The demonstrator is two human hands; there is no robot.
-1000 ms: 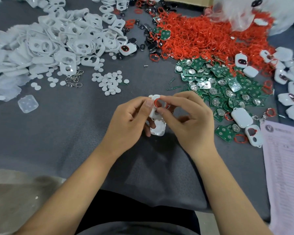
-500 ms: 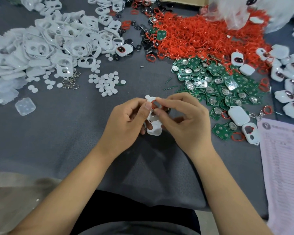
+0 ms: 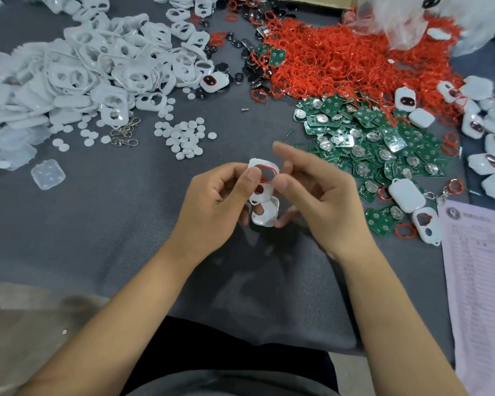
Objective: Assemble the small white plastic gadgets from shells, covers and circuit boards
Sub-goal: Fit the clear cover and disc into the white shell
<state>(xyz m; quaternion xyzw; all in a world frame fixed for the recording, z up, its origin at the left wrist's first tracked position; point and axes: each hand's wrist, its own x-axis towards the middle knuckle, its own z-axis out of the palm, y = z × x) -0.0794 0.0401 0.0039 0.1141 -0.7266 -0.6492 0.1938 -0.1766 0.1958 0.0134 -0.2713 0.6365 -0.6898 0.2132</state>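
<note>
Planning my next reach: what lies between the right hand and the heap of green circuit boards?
Head view: only bare grey cloth lies between the right hand and the green circuit boards.

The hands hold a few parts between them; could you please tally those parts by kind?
cover: 1
ring: 1
shell: 1
Total: 3
</note>
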